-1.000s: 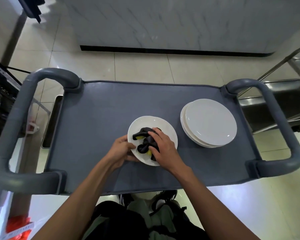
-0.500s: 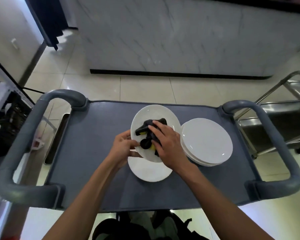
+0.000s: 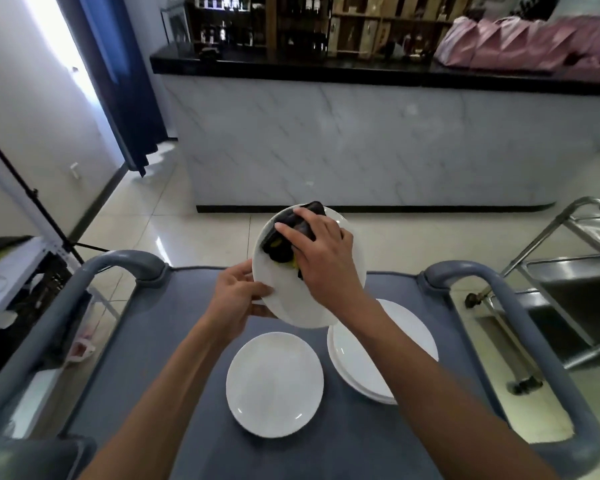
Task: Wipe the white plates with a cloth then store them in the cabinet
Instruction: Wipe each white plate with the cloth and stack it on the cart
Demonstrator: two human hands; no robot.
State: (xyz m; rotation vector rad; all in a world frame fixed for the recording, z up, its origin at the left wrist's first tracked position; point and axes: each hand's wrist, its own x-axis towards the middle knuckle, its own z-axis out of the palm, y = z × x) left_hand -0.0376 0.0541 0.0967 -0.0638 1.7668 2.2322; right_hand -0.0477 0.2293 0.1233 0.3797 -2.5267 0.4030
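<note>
I hold a white plate [image 3: 284, 299] tilted up above the grey cart [image 3: 160, 341]. My left hand [image 3: 238, 299] grips its left rim, thumb on the face and fingers behind. My right hand [image 3: 321, 251] presses a crumpled black and yellow cloth [image 3: 281, 245] against the plate's upper face, fingers spread over it. A single white plate [image 3: 274, 384] lies flat on the cart below. A stack of white plates [image 3: 368, 368] sits to its right, partly hidden by my right forearm.
The cart has thick grey handles at left [image 3: 84, 282] and right [image 3: 520, 323]. A steel trolley [image 3: 568, 292] stands to the right. A marble-fronted counter [image 3: 361, 147] with a black top lies ahead, and a white rack [image 3: 11, 271] at the left.
The plate with the cloth has risen off the lower plate and away from the cart, both hands lifting with it. The camera has tipped up, showing the counter and shelves.
</note>
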